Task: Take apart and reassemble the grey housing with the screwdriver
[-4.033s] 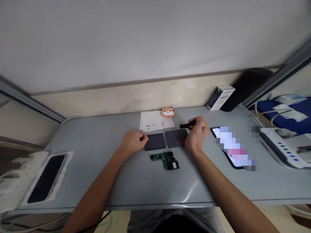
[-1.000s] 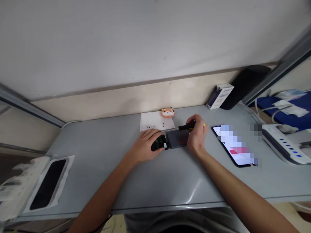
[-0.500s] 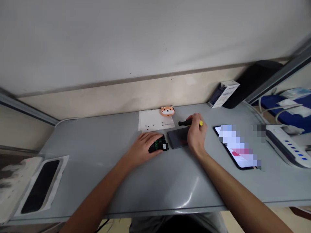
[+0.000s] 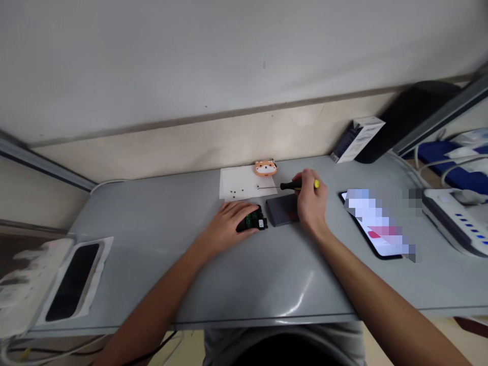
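Observation:
My left hand point(image 4: 229, 219) lies over a green circuit board point(image 4: 254, 221) seated in a dark case half, fingers curled on it and pressing it to the grey table point(image 4: 160, 244). Just right of it lies the other dark case half point(image 4: 282, 209) with a red label. My right hand point(image 4: 310, 201) is closed on a small screwdriver point(image 4: 292, 186) with a black and yellow handle, its thin shaft pointing left over a white paper sheet point(image 4: 240, 183). Several tiny dark screws point(image 4: 237, 191) sit on that sheet.
An orange animal-shaped trinket point(image 4: 266, 167) sits at the sheet's far edge. A phone point(image 4: 375, 223) with a lit screen lies to the right. A white box point(image 4: 358, 133) and a black object stand at the back right. A white-framed dark device point(image 4: 72, 279) lies far left.
The circuit board went from the table's front into the left case half under my left hand. My right hand lifted the screwdriver a little, its tip now over the paper sheet.

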`<state>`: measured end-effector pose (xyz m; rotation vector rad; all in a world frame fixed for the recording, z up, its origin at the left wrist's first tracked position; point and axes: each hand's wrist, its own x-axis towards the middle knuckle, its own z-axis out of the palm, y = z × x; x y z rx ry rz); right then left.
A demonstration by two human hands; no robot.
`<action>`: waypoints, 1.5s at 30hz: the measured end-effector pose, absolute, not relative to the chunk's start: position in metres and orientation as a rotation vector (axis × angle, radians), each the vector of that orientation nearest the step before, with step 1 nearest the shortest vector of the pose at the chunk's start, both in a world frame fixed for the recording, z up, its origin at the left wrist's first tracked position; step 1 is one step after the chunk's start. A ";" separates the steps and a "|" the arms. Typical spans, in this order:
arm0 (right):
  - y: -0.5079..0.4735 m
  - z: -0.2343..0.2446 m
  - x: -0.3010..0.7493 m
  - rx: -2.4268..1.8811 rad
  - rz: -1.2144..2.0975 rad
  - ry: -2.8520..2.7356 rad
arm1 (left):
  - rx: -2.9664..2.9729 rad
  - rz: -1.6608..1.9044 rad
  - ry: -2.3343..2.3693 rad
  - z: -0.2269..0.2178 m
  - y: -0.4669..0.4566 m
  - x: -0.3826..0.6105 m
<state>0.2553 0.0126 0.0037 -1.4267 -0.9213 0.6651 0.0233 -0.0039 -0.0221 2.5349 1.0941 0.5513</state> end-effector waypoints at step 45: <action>-0.004 0.017 0.250 -1.233 0.723 -1.053 | 2.572 1.099 1.212 -0.018 -0.001 0.022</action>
